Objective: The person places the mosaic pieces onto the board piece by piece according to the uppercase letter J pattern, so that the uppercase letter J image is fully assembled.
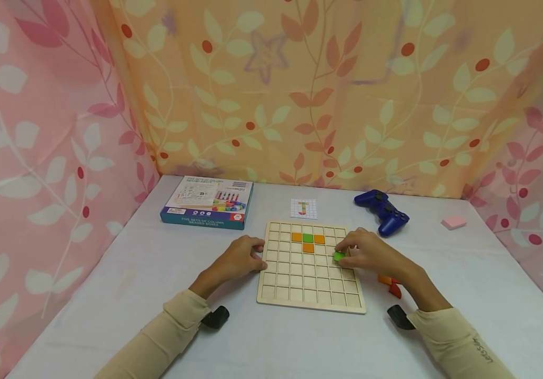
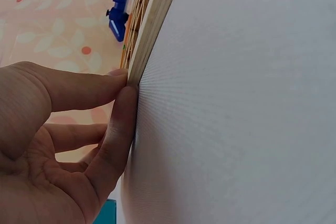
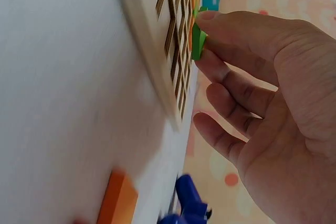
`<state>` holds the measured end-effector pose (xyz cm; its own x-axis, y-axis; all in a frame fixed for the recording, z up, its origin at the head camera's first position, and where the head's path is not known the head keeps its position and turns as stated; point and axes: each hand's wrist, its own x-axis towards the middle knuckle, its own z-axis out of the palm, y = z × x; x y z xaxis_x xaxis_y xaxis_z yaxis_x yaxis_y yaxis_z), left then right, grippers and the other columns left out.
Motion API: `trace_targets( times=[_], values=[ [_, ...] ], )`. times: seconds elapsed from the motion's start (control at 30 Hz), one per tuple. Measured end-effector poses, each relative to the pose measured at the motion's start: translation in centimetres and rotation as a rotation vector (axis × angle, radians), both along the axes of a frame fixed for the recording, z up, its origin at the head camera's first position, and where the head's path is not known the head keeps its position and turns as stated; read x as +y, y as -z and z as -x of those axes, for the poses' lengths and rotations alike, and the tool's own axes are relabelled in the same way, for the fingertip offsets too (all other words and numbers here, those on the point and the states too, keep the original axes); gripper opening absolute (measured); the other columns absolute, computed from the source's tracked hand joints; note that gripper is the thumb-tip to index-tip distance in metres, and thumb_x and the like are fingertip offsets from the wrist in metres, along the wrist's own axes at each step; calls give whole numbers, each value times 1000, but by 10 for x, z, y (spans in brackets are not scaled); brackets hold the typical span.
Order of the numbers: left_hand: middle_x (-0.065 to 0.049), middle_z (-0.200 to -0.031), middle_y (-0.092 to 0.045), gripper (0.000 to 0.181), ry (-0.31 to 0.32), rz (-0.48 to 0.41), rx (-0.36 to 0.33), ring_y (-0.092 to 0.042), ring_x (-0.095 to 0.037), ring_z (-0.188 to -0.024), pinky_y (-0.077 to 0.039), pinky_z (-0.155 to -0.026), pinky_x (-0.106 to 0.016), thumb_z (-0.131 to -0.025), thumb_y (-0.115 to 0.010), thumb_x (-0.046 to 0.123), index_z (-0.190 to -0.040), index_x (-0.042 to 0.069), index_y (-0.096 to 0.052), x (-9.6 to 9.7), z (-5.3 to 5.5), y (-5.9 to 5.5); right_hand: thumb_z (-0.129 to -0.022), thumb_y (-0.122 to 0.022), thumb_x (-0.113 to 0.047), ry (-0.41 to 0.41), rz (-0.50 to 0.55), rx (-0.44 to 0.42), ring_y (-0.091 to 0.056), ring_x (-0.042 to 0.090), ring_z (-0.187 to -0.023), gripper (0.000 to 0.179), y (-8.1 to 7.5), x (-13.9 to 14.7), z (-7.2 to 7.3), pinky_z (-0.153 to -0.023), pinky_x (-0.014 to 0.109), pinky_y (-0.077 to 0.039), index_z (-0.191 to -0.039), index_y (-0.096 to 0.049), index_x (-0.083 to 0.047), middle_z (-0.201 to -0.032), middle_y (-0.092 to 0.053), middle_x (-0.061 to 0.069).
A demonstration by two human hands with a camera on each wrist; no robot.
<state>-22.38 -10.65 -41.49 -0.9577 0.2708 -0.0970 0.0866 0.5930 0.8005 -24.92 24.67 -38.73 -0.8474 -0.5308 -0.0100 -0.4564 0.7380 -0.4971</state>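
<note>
A square wooden grid board (image 1: 311, 307) lies flat on the table. My left hand (image 1: 238, 257) grips its left edge, thumb and forefinger meeting at the rim in the left wrist view. Between thumb and fingers of my right hand (image 1: 371, 253) is a green square tile (image 3: 198, 38), held over the board's right side. Near the board's top, a green tile (image 1: 308, 238) sits in a cell with orange tiles to its left (image 1: 297, 237), to its right (image 1: 319, 239) and below it (image 1: 308, 248). Beyond the board lies a small pattern card (image 1: 303, 209).
Loose orange (image 1: 384, 280) and red pieces (image 1: 395, 291) lie beside the right forearm, partly hidden by it. A blue game controller (image 1: 382, 212), a pink block (image 1: 453, 222) and a flat boxed set (image 1: 207, 202) stand farther back. Patterned curtains (image 1: 262, 105) surround the table.
</note>
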Motion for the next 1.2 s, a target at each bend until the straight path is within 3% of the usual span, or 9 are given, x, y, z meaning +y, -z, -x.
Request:
trace_targets(
  times=[0.37, 0.7, 1.0, 1.2],
  values=[
    [-10, -119, -65, 62, -7, 2, -5, -62, -17, -94, -56, -79, -28, -88, -84, 4, -144, -7, -60, 0, 1, -1, -92, -82, -24, -131, -9, 54, -54, 19, -102, 24, 1, -37, 9, -88, 36, -45, -113, -83, -12, -107, -74, -4],
    [-10, -119, -64, 62, -2, 1, -8, -61, -18, -94, -56, -79, -27, -89, -84, 3, -144, -7, -59, 0, 0, 0, -91, -84, -23, -206, -5, 103, -51, 16, -91, 21, 6, -58, 13, -83, 34, -40, -110, -84, -14, -95, -72, -9],
    [-10, -118, -64, 63, -5, -3, -8, -61, -18, -93, -56, -78, -27, -88, -84, 3, -145, -7, -59, 0, 0, 0, -89, -85, -19, -196, 0, 83, -53, 21, -95, 21, 5, -66, 10, -82, 32, -42, -109, -84, -12, -101, -74, -3],
    [-10, -117, -64, 62, -3, -8, -5, -60, -18, -92, -55, -77, -27, -88, -84, 2, -144, -8, -59, 1, 0, -1, -89, -85, -20, -219, -7, 112, -57, 18, -99, 23, 7, -64, 10, -89, 37, -46, -110, -84, -11, -105, -77, -2]
  ],
)
